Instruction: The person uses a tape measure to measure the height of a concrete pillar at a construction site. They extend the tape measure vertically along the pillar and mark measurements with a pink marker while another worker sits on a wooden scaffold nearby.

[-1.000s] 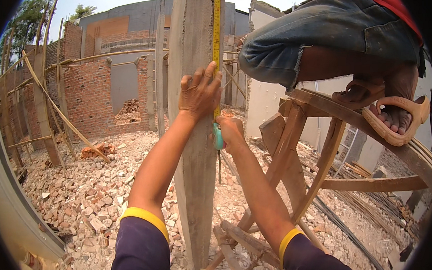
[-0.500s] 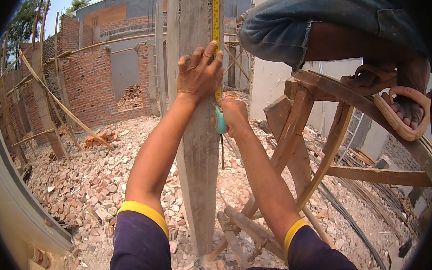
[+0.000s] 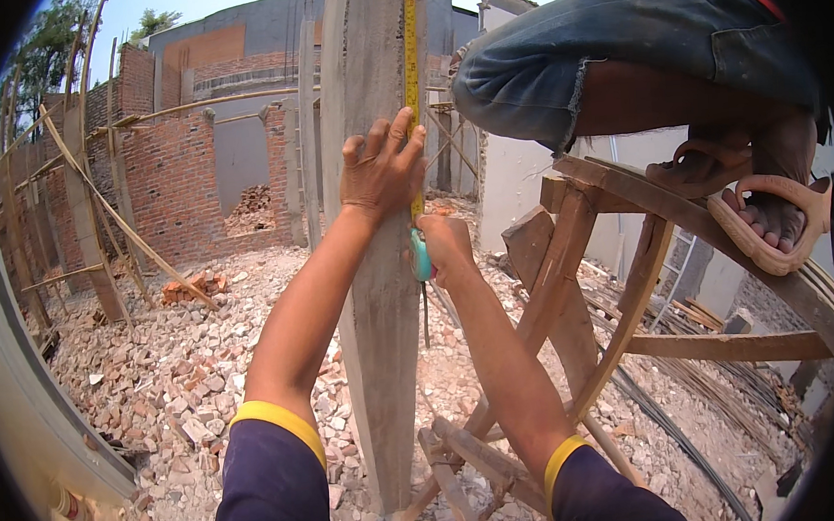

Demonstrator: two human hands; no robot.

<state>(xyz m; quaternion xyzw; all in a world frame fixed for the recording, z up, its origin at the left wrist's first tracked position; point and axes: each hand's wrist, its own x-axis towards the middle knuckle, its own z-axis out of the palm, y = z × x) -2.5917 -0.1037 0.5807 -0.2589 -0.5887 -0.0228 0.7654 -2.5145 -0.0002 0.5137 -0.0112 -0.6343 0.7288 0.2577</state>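
Observation:
A grey concrete column (image 3: 381,377) stands upright in front of me. The yellow blade of a tape measure (image 3: 411,46) runs up along its right edge. My left hand (image 3: 381,167) lies against the column, back toward me, its bent fingers reaching over the blade and pinning it there. Just below, my right hand (image 3: 448,246) is closed around the tape measure's teal case (image 3: 421,255). A dark strap hangs from the case. The blade's upper end is out of view.
At the right, another person (image 3: 633,51) in torn denim and tan sandals (image 3: 768,229) crouches on a wooden trestle (image 3: 569,251). Broken brick rubble (image 3: 205,379) covers the ground. Brick walls (image 3: 169,180) with bamboo poles stand behind, and a pale curved panel (image 3: 33,379) at left.
Both hands keep their hold on the tape measure and appear slightly lower in the picture. The whole scene has shifted a little down with the view.

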